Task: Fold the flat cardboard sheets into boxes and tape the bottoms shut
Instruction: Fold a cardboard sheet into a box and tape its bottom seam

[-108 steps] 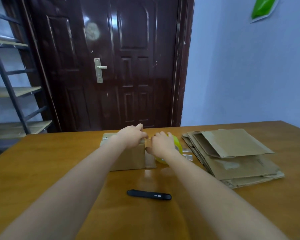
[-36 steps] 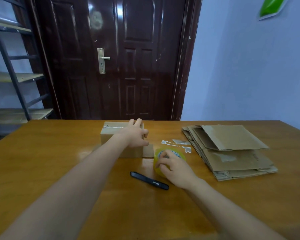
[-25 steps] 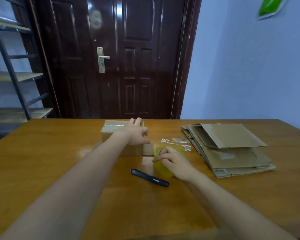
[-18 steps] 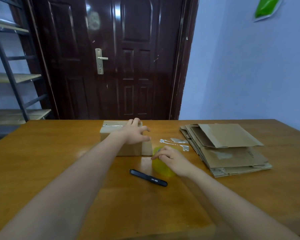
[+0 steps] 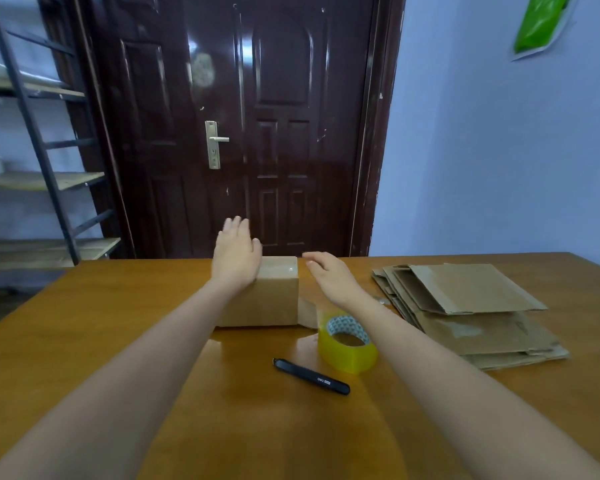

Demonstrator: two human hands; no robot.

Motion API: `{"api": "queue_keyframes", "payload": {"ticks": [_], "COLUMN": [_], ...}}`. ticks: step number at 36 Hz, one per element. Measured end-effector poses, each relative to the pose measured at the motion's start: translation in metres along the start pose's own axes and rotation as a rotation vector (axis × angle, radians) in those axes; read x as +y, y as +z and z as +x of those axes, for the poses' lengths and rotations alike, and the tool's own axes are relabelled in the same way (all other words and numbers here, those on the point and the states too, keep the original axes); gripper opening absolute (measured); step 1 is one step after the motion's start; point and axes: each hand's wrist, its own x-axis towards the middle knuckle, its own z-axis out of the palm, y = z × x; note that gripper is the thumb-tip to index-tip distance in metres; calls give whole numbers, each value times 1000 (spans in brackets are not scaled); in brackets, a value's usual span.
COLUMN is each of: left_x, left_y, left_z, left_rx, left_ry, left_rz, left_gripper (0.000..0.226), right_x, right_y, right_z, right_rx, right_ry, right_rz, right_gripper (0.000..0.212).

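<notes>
Small white "deli" brand mark on the black utility knife (image 5: 311, 376), nothing else legible

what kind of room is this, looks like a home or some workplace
Probably a small storeroom or packing room, not a home: a wooden table holding a stack of flat cardboard sheets, metal shelving on the left, and a heavy dark door.

Dark brown panelled door (image 5: 257, 133) straight ahead, glossy, with a brass lever handle (image 5: 214, 143) on its left side. Pale blue wall (image 5: 499, 150) to the right, a green sheet (image 5: 539, 22) pinned high up. Metal shelving rack (image 5: 32, 150) at far left, wooden boards across its black frame. Polished wooden table (image 5: 84, 341) below, glare on its surface.
</notes>
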Motion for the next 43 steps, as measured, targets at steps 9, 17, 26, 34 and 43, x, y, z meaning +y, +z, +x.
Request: {"api": "queue_keyframes", "payload": {"ticks": [9, 17, 26, 34, 43], "left_x": [-37, -35, -38, -36, -31], "left_y": [12, 27, 35, 36, 29], "left_z": [-7, -9, -8, -9, -18], "left_rx": [-248, -187, -116, -54, 20], "left_ry": [-518, -609, -668, -717, -741], "left_rz": [-274, -377, -456, -507, -641], "left_gripper": [70, 66, 59, 46, 40], "right_x": [-34, -21, -11, -7, -11], "right_y": [41, 68, 74, 70, 68], "right_z": [36, 51, 57, 57, 48], "right_rx": [-67, 30, 55, 16, 30], "right_ry": [387, 551, 557, 568, 586], "right_rz": [219, 143, 111, 236, 417], "right_gripper": [68, 94, 70, 54, 53]}}
